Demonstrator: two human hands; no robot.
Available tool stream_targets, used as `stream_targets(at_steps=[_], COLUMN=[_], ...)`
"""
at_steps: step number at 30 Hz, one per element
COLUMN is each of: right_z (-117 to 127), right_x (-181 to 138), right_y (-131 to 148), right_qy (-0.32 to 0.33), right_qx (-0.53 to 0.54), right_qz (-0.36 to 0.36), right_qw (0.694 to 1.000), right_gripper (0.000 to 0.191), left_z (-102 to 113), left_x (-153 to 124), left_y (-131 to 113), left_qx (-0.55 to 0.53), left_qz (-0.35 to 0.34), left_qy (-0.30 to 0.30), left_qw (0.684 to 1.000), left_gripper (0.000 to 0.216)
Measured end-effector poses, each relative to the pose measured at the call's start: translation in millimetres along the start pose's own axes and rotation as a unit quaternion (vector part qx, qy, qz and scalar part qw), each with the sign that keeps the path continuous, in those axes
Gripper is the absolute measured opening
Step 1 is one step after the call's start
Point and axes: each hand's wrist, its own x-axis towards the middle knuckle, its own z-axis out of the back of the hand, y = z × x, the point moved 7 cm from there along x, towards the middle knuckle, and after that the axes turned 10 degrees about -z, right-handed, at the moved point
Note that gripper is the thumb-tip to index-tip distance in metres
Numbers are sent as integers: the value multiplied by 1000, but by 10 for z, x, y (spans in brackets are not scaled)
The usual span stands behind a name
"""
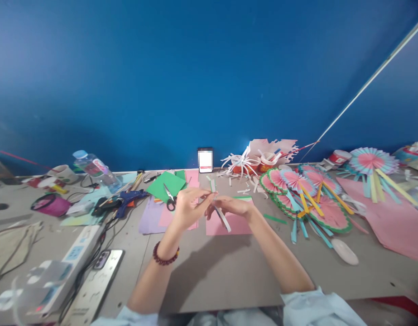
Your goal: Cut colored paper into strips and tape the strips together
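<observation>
Both my hands meet above the grey table (229,271), over a pink paper sheet (237,225). My left hand (188,206), with a bead bracelet at the wrist, pinches the upper end of a narrow white paper strip (223,219). My right hand (231,207) is closed on the same strip from the right. The strip hangs down and to the right between my fingers. Just left of my left hand lie scissors (170,198) on green paper (168,183).
Finished pink and teal paper fans (307,197) with yellow sticks are piled at the right. A glue gun (127,199), a water bottle (96,170), a power strip (93,285) and cables sit at the left. A phone (205,160) stands against the blue wall. Paper scraps and cups (252,165) lie behind.
</observation>
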Motion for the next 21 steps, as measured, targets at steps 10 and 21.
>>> stream_targets(at_steps=[10,21], right_z=[57,187], right_x=[-24,1], right_y=[45,69], right_qy=[-52,-149], right_qx=[-23,-58], right_qz=[37,67], right_qw=[998,985], right_gripper=[47,40], left_z=[-37,-130], left_x=[-17,-115], left_y=[158,302], left_qx=[-81,26], left_qz=[46,107], left_qy=[70,130], left_qw=[993,985], left_gripper=[23,25])
